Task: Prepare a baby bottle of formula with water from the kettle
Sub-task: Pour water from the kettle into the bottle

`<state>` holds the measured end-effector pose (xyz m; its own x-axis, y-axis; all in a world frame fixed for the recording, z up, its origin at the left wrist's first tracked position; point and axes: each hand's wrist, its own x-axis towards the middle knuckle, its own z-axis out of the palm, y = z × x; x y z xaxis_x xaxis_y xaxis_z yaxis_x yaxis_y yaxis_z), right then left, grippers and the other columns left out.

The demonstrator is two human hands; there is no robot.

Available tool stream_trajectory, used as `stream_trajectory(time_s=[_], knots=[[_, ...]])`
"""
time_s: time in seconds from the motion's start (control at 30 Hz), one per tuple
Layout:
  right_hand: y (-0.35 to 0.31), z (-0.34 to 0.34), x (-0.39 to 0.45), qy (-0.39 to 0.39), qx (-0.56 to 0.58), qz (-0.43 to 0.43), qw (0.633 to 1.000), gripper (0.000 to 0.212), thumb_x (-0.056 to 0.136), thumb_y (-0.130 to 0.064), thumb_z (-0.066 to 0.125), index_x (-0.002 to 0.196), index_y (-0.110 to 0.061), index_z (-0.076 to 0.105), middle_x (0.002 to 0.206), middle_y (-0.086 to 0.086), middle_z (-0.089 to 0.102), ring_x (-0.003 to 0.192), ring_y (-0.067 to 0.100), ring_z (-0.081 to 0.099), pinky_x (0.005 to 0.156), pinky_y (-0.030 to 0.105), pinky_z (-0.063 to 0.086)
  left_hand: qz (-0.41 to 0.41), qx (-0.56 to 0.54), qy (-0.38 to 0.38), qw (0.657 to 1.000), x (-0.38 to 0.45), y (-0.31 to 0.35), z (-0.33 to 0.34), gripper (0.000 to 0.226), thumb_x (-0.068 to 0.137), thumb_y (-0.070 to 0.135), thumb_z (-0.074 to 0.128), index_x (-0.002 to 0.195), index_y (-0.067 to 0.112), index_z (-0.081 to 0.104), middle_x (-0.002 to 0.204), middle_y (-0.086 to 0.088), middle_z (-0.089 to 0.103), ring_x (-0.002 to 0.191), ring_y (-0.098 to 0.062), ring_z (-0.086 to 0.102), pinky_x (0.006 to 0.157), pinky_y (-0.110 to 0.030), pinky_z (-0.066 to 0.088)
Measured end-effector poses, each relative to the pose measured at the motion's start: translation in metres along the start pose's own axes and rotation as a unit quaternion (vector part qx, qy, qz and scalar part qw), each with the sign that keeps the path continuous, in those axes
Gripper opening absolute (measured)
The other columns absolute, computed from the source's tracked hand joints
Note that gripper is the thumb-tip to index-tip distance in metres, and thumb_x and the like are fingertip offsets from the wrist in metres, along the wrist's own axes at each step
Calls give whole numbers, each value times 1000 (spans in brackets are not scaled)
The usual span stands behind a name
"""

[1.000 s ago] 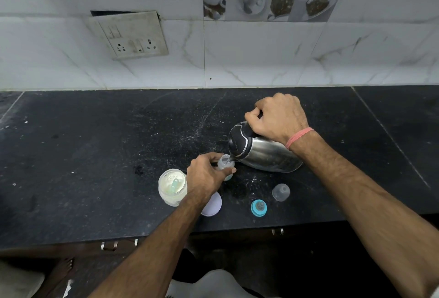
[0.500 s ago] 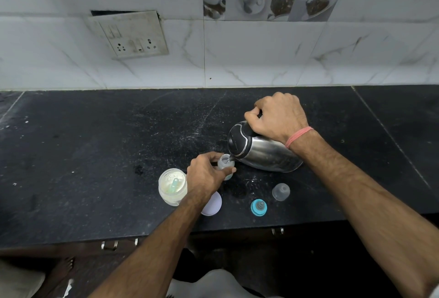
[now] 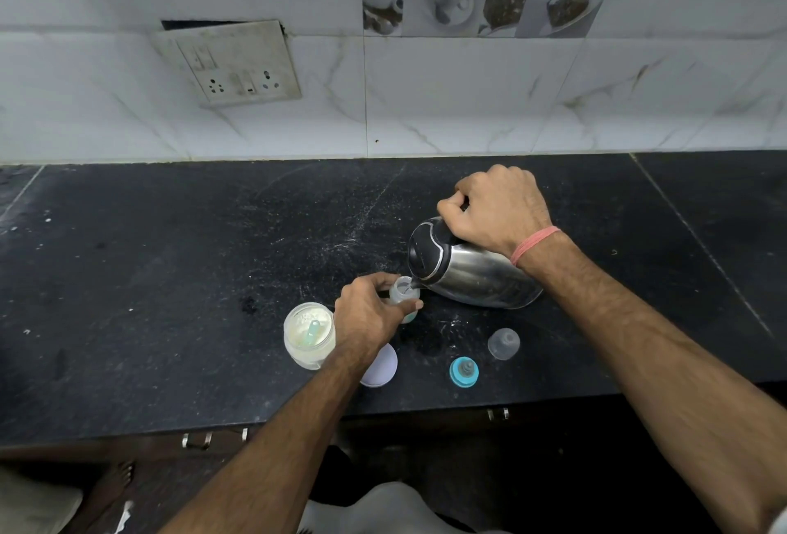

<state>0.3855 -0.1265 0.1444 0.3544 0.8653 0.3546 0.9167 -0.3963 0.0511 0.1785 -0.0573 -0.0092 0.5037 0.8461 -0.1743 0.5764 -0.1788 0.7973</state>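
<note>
A steel kettle [image 3: 477,273] with a black lid is tilted far to the left, and my right hand [image 3: 498,210] grips its handle from above. Its spout sits over the open mouth of a small clear baby bottle [image 3: 402,291], with a thin stream of water running in. My left hand [image 3: 368,316] wraps around the bottle and holds it upright on the black counter [image 3: 170,278]. Left of that hand stands an open jar of white formula powder [image 3: 307,335] with a pale green scoop in it.
A lilac jar lid [image 3: 381,367] lies by my left wrist. A teal bottle collar with its teat [image 3: 464,371] and a clear bottle cap [image 3: 503,344] stand near the counter's front edge. A socket plate [image 3: 232,65] hangs loose on the tiled wall.
</note>
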Motion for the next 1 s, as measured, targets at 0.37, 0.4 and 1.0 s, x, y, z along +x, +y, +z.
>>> stream_trajectory(time_s=[0.37,0.4,1.0], knots=[[-1,-1,0,-1,1,4,1000,39,83,-44,33,57,-21,48,52,0,44,56,31,49,63,36,42,-1,-6,-3,1000,0,0,0,48,68,57,105,109,43,85,95,26,81,87,5,77,89,-38,66],[-1,-2,0,-2,2,5,1000,38,83,-44,33,57,-21,48,52,0,45,56,31,50,63,36,43,0,-7,-2,1000,0,0,1,48,68,57,105,109,43,85,95,26,81,86,5,77,89,-38,66],[-1,-2,0,-11,-3,4,1000,39,86,-44,36,60,-20,53,52,-3,41,57,29,51,64,35,40,2,-4,-2,1000,0,0,0,48,69,57,104,110,42,85,94,25,82,86,4,77,88,-38,66]])
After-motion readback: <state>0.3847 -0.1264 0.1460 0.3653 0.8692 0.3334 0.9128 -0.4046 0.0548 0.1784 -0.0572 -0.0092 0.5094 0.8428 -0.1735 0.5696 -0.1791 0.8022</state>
